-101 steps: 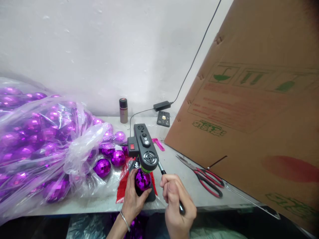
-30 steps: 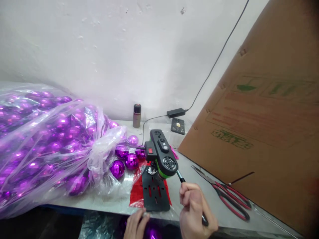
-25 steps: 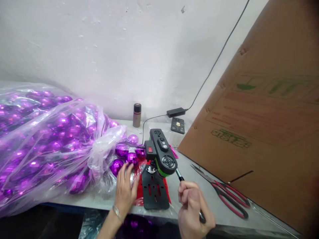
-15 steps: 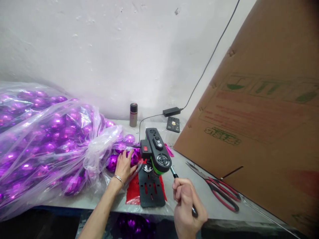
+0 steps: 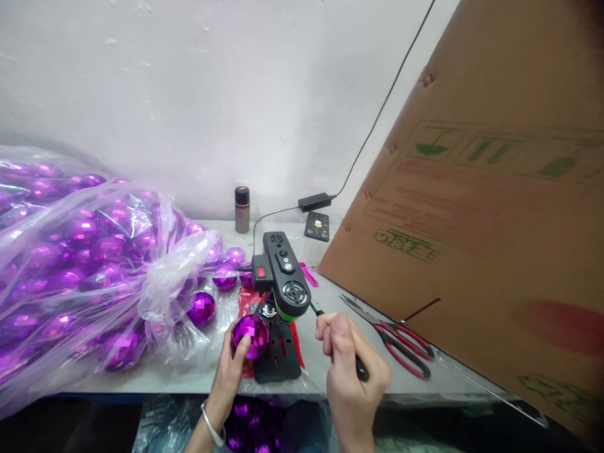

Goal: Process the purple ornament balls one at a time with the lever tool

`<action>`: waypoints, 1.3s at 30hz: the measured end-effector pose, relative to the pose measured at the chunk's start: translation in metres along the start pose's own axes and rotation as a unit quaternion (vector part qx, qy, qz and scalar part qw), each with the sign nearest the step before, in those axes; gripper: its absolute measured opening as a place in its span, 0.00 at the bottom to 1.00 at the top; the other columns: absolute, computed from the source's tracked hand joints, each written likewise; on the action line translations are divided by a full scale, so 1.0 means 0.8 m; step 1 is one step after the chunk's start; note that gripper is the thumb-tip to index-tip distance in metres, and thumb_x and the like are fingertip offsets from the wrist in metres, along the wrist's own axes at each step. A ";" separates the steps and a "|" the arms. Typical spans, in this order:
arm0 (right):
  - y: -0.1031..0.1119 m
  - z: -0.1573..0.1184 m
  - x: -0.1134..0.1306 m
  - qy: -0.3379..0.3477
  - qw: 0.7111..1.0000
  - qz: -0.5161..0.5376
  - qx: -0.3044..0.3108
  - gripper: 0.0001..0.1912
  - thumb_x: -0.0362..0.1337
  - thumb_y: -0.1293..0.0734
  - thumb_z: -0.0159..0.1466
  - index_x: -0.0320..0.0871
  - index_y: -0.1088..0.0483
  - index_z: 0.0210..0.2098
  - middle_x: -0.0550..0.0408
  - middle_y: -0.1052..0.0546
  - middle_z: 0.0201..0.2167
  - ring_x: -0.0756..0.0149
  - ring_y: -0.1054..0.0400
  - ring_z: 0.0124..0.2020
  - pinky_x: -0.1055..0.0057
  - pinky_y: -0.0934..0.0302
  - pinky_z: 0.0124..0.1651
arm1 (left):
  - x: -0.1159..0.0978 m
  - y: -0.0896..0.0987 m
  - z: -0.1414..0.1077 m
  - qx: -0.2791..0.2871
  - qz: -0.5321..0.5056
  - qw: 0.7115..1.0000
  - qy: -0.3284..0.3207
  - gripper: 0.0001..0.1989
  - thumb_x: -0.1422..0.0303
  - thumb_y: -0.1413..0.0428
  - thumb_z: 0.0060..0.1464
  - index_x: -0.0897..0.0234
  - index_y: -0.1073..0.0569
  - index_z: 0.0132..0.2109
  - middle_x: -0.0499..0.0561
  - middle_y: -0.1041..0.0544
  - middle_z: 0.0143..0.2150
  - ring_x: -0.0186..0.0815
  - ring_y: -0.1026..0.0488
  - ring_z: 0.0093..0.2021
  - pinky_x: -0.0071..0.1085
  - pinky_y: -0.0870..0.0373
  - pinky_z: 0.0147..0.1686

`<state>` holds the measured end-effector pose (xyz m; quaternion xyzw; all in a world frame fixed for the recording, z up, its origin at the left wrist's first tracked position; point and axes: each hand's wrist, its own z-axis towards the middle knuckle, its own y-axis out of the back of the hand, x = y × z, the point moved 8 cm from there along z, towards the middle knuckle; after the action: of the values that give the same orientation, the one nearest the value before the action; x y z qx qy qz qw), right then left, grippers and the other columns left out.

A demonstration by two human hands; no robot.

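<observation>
My left hand point(image 5: 226, 371) holds a shiny purple faceted ball point(image 5: 253, 336) with the thumb across its near face. The ball is over the left side of a slotted black base plate point(image 5: 289, 368). Above the plate stands a small black bench machine point(image 5: 285, 267) with a green band and a red switch. My right hand point(image 5: 353, 377) is closed round the black lever handle point(image 5: 361, 370) at the machine's right side. Red sheeting point(image 5: 247, 301) shows under the plate. Another purple ball point(image 5: 201, 308) lies to the left.
A large clear bag point(image 5: 160, 283) of purple balls fills the left. Scissors point(image 5: 401, 352) lie at the right before a tall cardboard box point(image 5: 462, 207). Behind the machine are a dark bottle point(image 5: 242, 214), a power adapter point(image 5: 314, 201) and a black card-like object point(image 5: 317, 226). More balls point(image 5: 255, 425) sit below the table edge.
My left hand has come from the balls by the bag toward me, bringing one purple ball over the base plate. My right hand stays on the lever handle. The view has shifted slightly.
</observation>
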<state>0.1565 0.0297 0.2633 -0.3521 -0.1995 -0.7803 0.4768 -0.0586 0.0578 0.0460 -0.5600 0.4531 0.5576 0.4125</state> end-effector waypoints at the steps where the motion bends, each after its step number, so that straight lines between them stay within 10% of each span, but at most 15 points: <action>1: 0.000 -0.001 -0.001 0.001 1.000 0.001 0.005 0.29 0.45 0.37 0.82 0.47 0.38 0.23 0.60 0.33 0.20 0.68 0.37 0.23 0.70 0.43 0.28 | 0.002 -0.003 0.001 -0.002 0.036 0.999 -0.006 0.35 0.42 0.40 0.64 0.60 0.26 0.67 0.61 0.15 0.63 0.54 0.18 0.65 0.50 0.20 0.65; 16: 0.000 -0.013 -0.005 0.008 0.999 0.022 0.036 0.22 0.34 0.38 0.82 0.46 0.36 0.28 0.61 0.32 0.24 0.70 0.35 0.26 0.71 0.42 0.30 | -0.008 -0.041 0.008 0.072 0.231 0.949 -0.202 0.39 0.63 0.29 0.48 0.64 0.26 0.67 0.68 0.17 0.64 0.65 0.19 0.65 0.64 0.21 0.67; 39: 0.010 -0.059 -0.044 0.079 0.996 0.038 -0.018 0.21 0.31 0.40 0.81 0.46 0.36 0.29 0.62 0.32 0.24 0.70 0.31 0.26 0.71 0.40 0.30 | 0.027 -0.072 0.021 0.112 0.172 0.973 -0.106 0.42 0.56 0.29 0.49 0.64 0.28 0.69 0.65 0.18 0.64 0.60 0.19 0.65 0.61 0.22 0.67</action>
<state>0.1574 0.0165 0.2050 -0.3047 -0.1335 -0.7905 0.5142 -0.0075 0.0875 0.0215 -0.3618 0.5556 0.6222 0.4163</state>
